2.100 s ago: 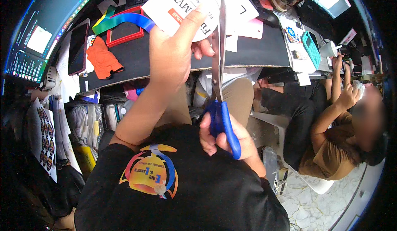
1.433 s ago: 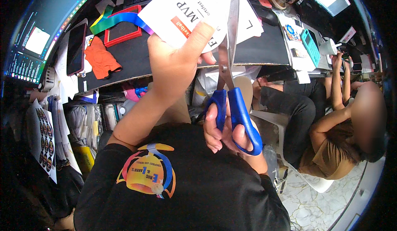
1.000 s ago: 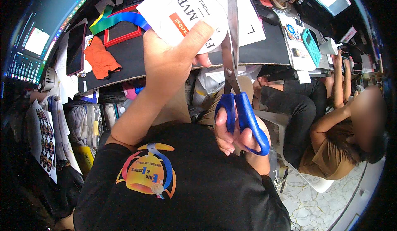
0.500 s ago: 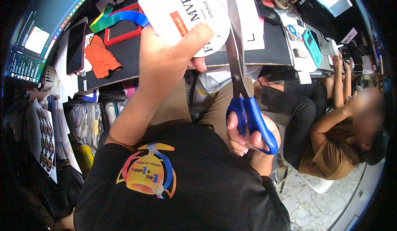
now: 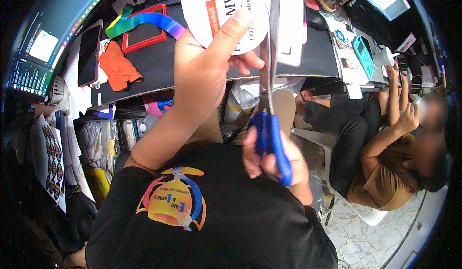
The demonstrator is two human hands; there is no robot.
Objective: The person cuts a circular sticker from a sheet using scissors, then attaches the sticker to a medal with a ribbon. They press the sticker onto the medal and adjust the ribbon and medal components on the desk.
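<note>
Head view: L hand [image 5: 204, 69], upper ctr of frame, is clamped on the white sheet [image 5: 257, 16], thumb on top, fingertips showing below the edge. Sheet sits at top ctr, running out of frame; it bears a thin-outlined circle w/ black lettering & an orange-red bar.

R hand [image 5: 296, 163], ctr-right & lower, is closed round the blue handles of the scissors [image 5: 266, 88]; hand & handles a bit blurred. Hands apart from each other. Blades point up, nearly together, overlapping the sheet just right of the circle; exact contact w/ the paper can't be told.

Upper left: multicolour ribbon [image 5: 149, 21] across a red frame [image 5: 144, 46], one end by L hand (touching or not, can't tell). Left of that, orange cloth [image 5: 118, 67], then dark phone [image 5: 90, 57], all on the black desk [image 5: 161, 69]. Monitor [image 5: 41, 43] at far upper left.

Upper right: teal calculator [image 5: 362, 59], white cup [image 5: 383, 56] next to it. Right side: co-worker in brown top [image 5: 385, 177], seated on a white chair [image 5: 373, 216].
</note>
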